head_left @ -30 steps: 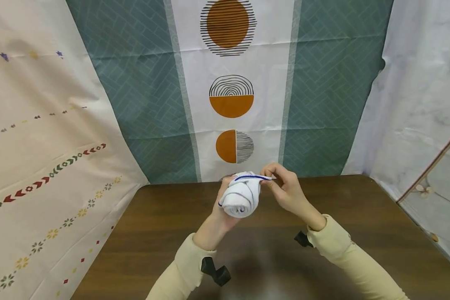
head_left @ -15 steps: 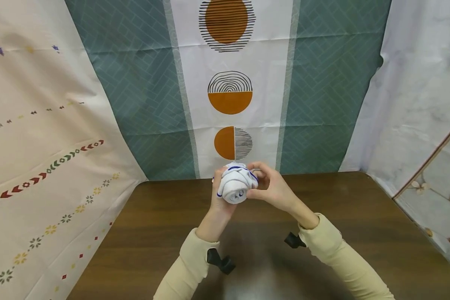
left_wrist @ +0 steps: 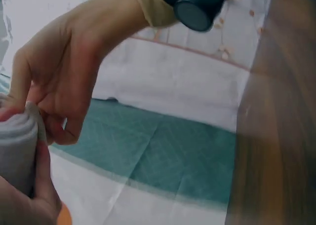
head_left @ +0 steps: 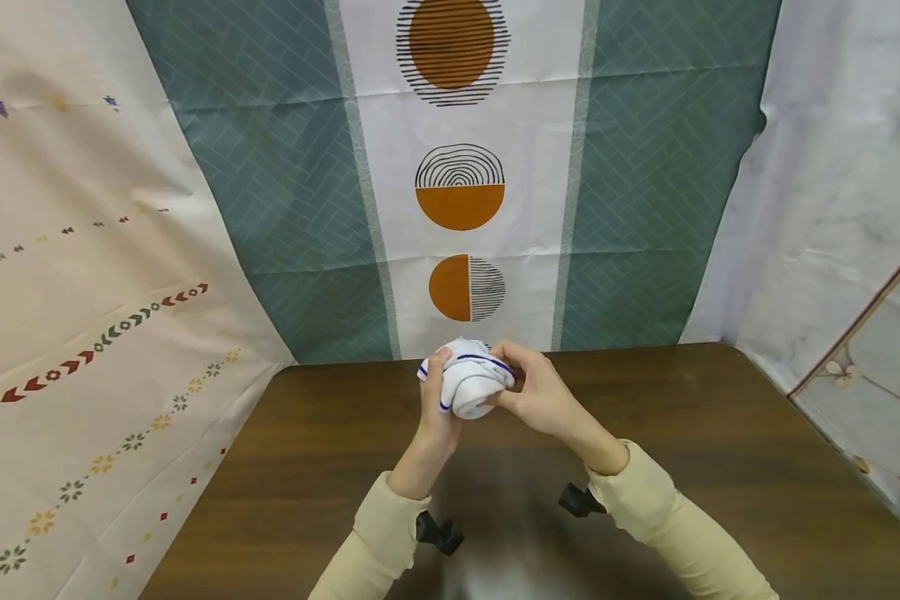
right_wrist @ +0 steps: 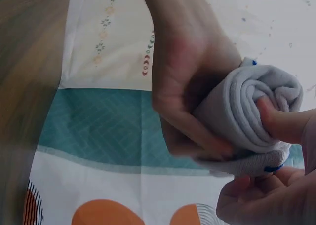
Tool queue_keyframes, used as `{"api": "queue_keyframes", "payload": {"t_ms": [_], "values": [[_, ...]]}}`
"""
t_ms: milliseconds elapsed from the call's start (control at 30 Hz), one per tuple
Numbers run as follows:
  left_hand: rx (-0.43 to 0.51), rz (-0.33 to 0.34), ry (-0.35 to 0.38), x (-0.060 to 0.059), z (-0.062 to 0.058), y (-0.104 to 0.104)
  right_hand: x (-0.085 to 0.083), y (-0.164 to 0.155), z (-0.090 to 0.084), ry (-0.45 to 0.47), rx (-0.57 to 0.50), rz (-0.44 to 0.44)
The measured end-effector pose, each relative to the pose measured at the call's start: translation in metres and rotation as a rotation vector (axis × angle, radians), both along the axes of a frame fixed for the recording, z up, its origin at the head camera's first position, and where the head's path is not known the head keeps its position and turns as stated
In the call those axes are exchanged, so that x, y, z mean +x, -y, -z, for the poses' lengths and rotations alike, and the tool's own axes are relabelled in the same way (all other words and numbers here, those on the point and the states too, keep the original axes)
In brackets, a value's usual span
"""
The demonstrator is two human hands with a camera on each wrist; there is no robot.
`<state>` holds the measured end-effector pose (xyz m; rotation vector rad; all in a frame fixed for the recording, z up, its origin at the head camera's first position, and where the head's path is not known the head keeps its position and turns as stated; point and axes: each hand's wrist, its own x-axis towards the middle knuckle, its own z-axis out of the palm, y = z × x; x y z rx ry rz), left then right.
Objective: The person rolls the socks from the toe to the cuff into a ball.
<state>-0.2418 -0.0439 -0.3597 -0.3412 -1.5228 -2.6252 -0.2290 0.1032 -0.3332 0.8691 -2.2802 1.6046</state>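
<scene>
A white towel (head_left: 471,385) with a dark blue edge line is rolled up and held above the table in the head view. My left hand (head_left: 437,408) grips the roll round its side. From the right, my right hand (head_left: 543,398) pinches the towel. In the right wrist view, the right thumb (right_wrist: 284,125) presses into the spiral end of the towel (right_wrist: 252,104), while that hand's fingers (right_wrist: 269,180) hold the outer layer from below. The left wrist view shows the roll (left_wrist: 17,146) at the left edge, between both hands.
A dark brown wooden table (head_left: 322,483) lies under the hands. Behind it hangs a green and white cloth (head_left: 307,208) with orange circles. A cream patterned cloth (head_left: 120,333) is on the left, and a white marbled sheet (head_left: 825,217) on the right.
The right hand has gone from pulling out a blue-edged corner of the towel to wrapping it against the roll and putting its thumb at the end. Both hands moved slightly left.
</scene>
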Motion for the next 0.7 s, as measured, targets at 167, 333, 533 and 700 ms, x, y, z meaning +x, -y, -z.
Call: {"api": "queue_keyframes", "payload": {"t_ms": [167, 333, 533, 700], "values": [[-0.112, 0.060, 0.034, 0.001, 0.001, 0.007, -0.006, 0.002, -0.001, 0.031, -0.035, 0.005], [0.008, 0.150, 0.057, -0.005, -0.002, 0.006, -0.011, 0.003, 0.000, -0.018, -0.058, 0.094], [0.237, -0.068, 0.120, -0.014, -0.008, -0.004, -0.023, 0.013, 0.005, -0.156, -0.071, 0.209], [0.186, -0.224, 0.192, -0.019, -0.003, -0.009, -0.029, 0.020, 0.013, -0.217, -0.018, 0.314]]}}
